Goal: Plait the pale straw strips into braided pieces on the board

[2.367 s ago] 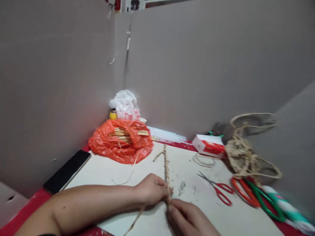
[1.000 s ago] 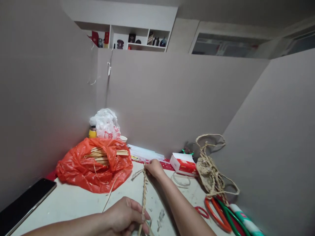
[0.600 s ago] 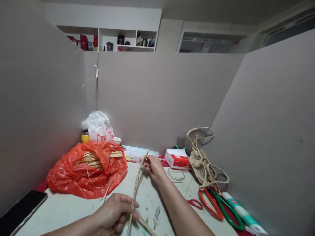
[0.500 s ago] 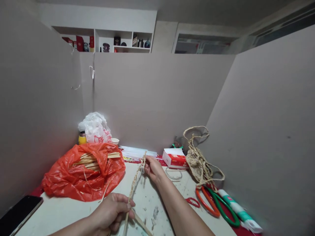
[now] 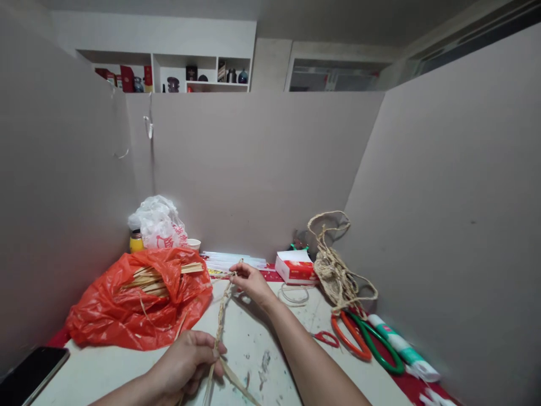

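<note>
Trailing from view — braid strands (image 5: 233, 378)

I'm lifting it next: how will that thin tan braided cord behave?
The thin tan braided cord probably bends, curving slightly between the left hand and right hand. It's likely light, being slender; its unbraided trailing strands may flop.

To the right of the orange-red plastic bag (image 5: 127, 327), the right hand (image 5: 250, 283) is bare, with slender fingers (image 5: 242, 270) and a narrow wrist (image 5: 269, 301); the right forearm (image 5: 301, 349) is bare too, smooth in outline and steadily broader away from the wrist. On the near side of the same bag, the left hand (image 5: 188, 361) is bare, the thumb (image 5: 211, 354) showing its nail, and the left forearm (image 5: 136, 392) is uncovered where visible.
</note>
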`<state>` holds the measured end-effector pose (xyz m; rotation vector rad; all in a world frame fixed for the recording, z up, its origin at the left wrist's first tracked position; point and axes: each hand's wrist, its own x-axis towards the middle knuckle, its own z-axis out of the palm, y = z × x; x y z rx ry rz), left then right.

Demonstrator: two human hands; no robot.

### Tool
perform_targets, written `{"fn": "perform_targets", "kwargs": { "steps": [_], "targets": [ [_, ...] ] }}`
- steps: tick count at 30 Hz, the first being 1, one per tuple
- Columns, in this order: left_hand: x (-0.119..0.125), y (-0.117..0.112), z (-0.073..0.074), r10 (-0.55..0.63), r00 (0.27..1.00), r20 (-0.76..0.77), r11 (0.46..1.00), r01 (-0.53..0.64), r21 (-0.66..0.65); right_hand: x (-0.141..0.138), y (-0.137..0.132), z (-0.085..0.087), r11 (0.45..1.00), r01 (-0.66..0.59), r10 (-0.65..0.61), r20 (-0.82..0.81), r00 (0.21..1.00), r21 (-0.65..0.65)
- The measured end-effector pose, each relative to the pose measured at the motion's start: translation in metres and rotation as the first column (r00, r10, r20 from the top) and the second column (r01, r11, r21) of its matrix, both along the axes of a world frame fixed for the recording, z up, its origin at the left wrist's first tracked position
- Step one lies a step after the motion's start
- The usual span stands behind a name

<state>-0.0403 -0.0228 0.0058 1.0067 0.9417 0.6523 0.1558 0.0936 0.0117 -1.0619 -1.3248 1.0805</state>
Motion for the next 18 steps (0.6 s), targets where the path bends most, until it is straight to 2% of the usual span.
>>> {"fn": "perform_targets", "kwargs": {
  "steps": [4, 8, 12, 15, 18],
  "targets": [
    [-0.002, 0.001, 0.002, -0.006, 1.0, -0.024, 1.0, 0.006, 0.003, 0.006, 0.004, 0.003, 0.996, 0.051, -0.053, 0.027, 0.998, 0.068],
    [-0.001, 0.003, 0.002, 0.005, 0.999, -0.051, 1.0, -0.005, 0.001, 0.015, 0.007, 0.007, 0.981, 0.122, -0.147, 0.172, 0.974, 0.148],
    [-0.002, 0.005, 0.0, 0.005, 0.999, -0.049, 1.0, -0.004, 0.023, 0.024, 0.007, 0.012, 0.941, 0.223, -0.285, 0.246, 0.926, 0.253],
    [-0.005, 0.007, 0.002, 0.03, 0.998, -0.055, 0.998, -0.027, 0.056, 0.029, 0.008, 0.018, 0.912, 0.312, -0.362, 0.162, 0.918, 0.266],
    [-0.008, 0.008, 0.008, 0.034, 0.998, -0.053, 0.996, -0.03, 0.078, 0.033, 0.01, 0.023, 0.935, 0.32, -0.323, -0.001, 0.946, 0.155]
  ]
}}
